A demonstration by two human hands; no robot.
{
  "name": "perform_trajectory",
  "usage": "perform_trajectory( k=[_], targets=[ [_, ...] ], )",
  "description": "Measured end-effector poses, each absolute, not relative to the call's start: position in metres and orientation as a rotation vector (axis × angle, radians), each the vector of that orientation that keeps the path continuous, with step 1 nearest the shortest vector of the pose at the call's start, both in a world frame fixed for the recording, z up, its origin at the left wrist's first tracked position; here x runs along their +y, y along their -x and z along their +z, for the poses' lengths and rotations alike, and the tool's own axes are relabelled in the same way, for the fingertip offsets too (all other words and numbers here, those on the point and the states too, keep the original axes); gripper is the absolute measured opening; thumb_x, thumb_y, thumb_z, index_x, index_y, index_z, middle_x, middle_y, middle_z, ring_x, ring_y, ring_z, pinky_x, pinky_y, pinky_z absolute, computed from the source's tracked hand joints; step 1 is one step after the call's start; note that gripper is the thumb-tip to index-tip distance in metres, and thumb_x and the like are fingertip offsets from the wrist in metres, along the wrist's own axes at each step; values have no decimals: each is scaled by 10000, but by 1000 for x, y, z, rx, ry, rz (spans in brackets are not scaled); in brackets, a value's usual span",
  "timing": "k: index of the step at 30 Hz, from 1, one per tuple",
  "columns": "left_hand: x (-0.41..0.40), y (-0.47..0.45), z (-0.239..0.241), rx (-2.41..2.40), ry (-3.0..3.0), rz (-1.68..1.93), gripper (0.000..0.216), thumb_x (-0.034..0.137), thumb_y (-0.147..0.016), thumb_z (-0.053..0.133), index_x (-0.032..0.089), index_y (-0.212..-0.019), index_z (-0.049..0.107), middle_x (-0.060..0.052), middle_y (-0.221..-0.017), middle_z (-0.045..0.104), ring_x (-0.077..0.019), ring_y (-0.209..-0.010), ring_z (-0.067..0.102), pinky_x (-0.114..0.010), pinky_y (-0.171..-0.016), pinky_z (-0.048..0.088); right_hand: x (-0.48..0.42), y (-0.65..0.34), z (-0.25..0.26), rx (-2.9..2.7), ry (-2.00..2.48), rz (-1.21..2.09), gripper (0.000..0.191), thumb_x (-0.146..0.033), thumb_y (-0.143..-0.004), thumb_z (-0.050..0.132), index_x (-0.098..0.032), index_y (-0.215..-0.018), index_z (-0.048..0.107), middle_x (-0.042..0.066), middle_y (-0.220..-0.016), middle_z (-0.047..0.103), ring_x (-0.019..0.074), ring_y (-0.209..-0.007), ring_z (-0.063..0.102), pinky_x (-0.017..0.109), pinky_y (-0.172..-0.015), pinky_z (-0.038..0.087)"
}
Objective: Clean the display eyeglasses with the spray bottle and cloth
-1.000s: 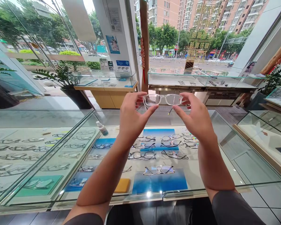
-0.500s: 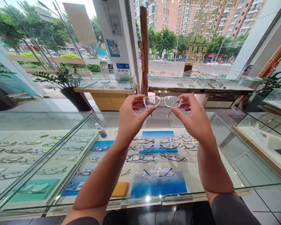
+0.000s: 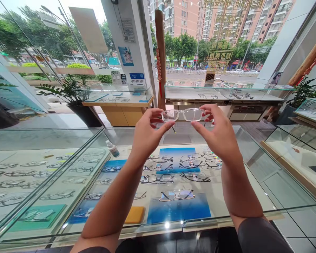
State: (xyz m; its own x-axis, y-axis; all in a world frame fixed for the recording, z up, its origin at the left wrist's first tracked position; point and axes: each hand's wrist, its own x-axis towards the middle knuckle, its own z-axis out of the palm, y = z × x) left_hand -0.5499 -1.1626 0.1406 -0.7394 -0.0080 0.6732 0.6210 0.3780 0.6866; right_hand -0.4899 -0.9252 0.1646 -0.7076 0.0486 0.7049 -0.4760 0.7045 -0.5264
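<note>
A pair of clear-framed eyeglasses [image 3: 193, 114] is held up in front of me above the glass display counter, lenses side by side. My left hand [image 3: 149, 135] pinches the left end, thumb below the lens and fingers curled behind. At the other end, my right hand [image 3: 219, 133] has its fingers against the hinge and temple, the thumb just under the right lens. One dark temple arm with a yellowish tip hangs below the left lens. My fingers partly hide the right temple. Beneath lie several eyeglasses [image 3: 158, 178] inside the counter.
The glass display counter [image 3: 249, 149] spans the front, with blue cards [image 3: 179, 212], a yellow case [image 3: 135, 215] and a small spray bottle [image 3: 112, 149] in view. Further showcases [image 3: 195, 93] stand by the windows. A potted plant [image 3: 85, 114] and wooden post [image 3: 160, 56] are behind.
The right temple arm has swung outward from below the right lens towards my right hand, whose fingers shifted slightly outward. My left hand keeps its hold; the view moved slightly.
</note>
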Motion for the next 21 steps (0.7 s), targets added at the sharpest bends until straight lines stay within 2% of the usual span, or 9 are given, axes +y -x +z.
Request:
perform_trajectory(
  k=[15,21],
  targets=[
    [-1161,547,142,-2048,520,-1341,496,529,-817,959,266,-1146,697,-74,-1143,815,-212,-874,783,-341,-699,574,-921,491,164,-2197,-316,898,379,-437,-967,742,-317,-1321,680,85,-1348,746,290,-1015,741,482,-860,608],
    [-1157,540,143,-1972,509,-1230,531,540,-790,981,276,-1122,661,-43,-1105,782,-184,-809,735,-365,-748,591,-919,494,162,-2224,-315,878,410,-426,-983,712,-314,-1377,694,105,-1376,746,312,-1042,749,523,-880,610]
  ],
)
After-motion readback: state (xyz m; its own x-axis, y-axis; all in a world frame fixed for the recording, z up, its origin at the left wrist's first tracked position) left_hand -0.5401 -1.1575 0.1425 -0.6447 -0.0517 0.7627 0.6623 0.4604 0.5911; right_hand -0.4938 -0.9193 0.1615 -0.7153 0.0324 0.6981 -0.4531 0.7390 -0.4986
